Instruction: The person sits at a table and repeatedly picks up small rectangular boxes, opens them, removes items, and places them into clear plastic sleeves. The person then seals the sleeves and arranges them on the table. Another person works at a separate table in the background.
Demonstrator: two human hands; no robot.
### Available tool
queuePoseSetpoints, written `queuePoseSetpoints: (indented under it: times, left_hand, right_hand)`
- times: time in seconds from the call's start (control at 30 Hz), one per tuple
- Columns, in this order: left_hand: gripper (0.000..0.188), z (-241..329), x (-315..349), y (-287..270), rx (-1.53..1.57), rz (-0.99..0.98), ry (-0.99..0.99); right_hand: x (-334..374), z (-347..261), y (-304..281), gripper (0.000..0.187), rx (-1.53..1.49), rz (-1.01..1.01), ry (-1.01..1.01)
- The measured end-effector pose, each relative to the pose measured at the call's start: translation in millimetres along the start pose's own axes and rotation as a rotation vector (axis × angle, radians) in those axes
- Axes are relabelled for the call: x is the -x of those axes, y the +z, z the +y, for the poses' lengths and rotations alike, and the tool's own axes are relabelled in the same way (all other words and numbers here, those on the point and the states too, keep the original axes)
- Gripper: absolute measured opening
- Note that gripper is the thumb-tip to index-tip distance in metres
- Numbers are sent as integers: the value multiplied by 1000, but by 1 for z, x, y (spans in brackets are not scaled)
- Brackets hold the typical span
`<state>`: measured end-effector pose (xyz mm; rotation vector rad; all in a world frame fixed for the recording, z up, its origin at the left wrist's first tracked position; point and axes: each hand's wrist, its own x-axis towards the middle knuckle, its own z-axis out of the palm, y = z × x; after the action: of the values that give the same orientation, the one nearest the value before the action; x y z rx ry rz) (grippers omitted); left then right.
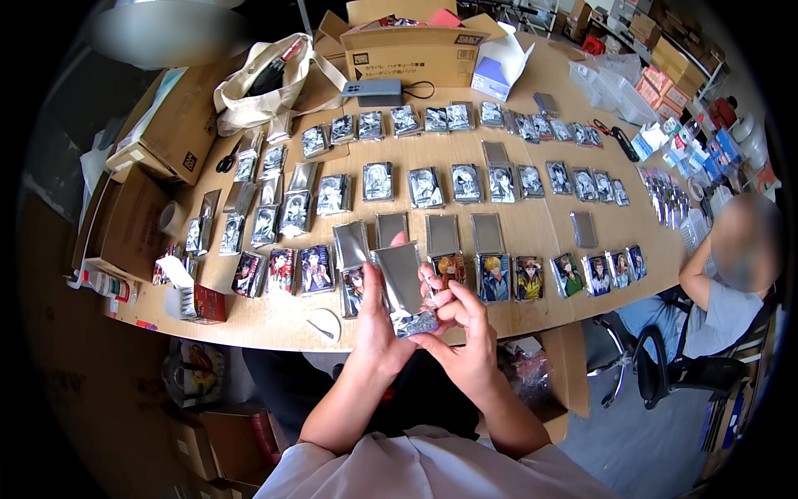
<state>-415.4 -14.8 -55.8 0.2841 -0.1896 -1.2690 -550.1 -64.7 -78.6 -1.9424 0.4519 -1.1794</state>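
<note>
Upright over the table's near edge, a stack of silver-faced cards (401, 279) rests in my left hand (381, 337), the thumb along one side and fingers behind. My right hand (467, 334) has its thumb and bent fingers at the stack's lower right end, where a dark patterned card edge (416, 323) shows. What exactly those fingertips pinch is partly hidden. Just beyond my hands lie silver card stacks (442, 234) and colour character cards (493, 277). A colour card stack (352, 287) sits left of my left hand.
Rows of black-and-white card stacks (377, 181) cover the brown table (274, 330). Cardboard boxes (416, 54), a cloth bag (249, 91) and a grey-blue case (372, 91) stand behind. Scissors (227, 160) lie left. A seated person (715, 308) is at the right edge.
</note>
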Motion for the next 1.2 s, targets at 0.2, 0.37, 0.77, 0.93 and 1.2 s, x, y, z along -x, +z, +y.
queuePoseSetpoints:
  times: [0.2,0.37,0.77,0.93,1.2]
  left_hand:
    - [71,3,24,-5,50,-23,-76]
    - [70,20,52,-12,54,-21,-113]
    - [56,66,100,-42,-139,44,117]
    - [57,88,99,-61,-450,136,362]
    - [46,144,95,-121,-1537,188,857]
  right_hand:
    - [14,-17,7,85,-4,41,0]
    - [37,-35,33,85,3,89,35]
    - [21,-84,78,74,339,-247,-27]
    - [-16,-81,98,70,-262,-494,430]
    - [-166,20,127,47,-385,-334,435]
